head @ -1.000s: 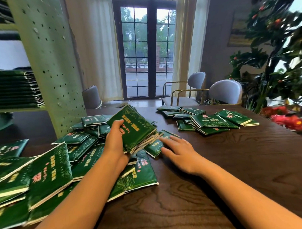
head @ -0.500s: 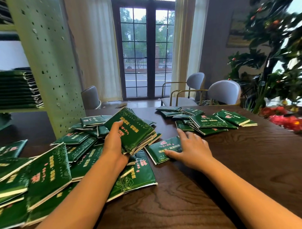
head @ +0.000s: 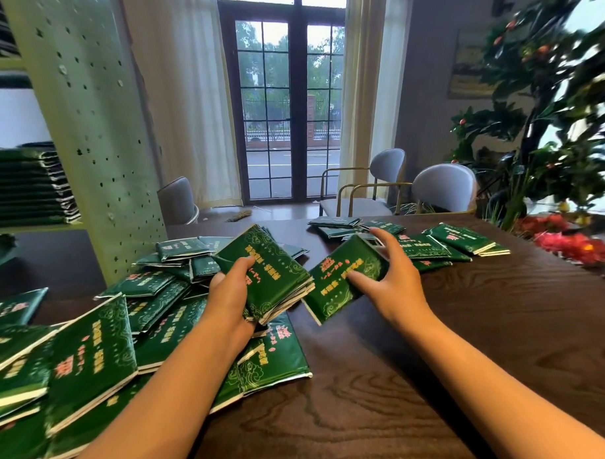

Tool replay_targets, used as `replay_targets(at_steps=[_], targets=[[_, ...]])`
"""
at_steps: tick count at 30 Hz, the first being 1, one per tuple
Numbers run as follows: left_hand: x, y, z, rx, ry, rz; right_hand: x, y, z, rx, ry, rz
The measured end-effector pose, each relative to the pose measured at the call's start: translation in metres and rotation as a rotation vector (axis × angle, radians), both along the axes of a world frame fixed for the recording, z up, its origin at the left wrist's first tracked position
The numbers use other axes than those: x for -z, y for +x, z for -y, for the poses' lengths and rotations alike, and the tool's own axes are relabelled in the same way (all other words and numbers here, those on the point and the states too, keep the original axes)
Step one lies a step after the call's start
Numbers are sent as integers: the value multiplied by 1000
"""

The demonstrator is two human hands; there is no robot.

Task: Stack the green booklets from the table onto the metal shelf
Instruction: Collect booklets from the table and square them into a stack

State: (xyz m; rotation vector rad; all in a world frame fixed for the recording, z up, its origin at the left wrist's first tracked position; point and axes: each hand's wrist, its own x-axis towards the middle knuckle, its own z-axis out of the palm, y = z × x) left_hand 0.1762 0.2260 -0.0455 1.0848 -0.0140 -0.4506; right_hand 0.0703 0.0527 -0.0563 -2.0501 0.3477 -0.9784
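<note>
As we batch for the metal shelf (head: 85, 134), left hand (head: 228, 297) grips a booklet stack (head: 277, 275) & right hand (head: 395, 284) pinches 1 booklet (head: 330, 292).

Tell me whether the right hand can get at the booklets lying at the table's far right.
Probably yes: the far-right booklets lie just past the right hand, nothing standing between. But it grips a booklet, which likely must be passed off first.

hands (head: 228, 299) 2 | chairs (head: 443, 186) 3 | table (head: 469, 343) 1 | green booklets (head: 92, 346) dozens, exact count unclear
</note>
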Motion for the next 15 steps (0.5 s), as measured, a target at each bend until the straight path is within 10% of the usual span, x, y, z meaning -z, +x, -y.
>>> replay_targets(at_steps=[7, 15], targets=[[-3, -8, 1, 55, 70, 81, -11, -5, 7, -161, 668, 377], [1, -18, 9, 237, 152, 199, -7, -1, -5, -188, 647, 241]])
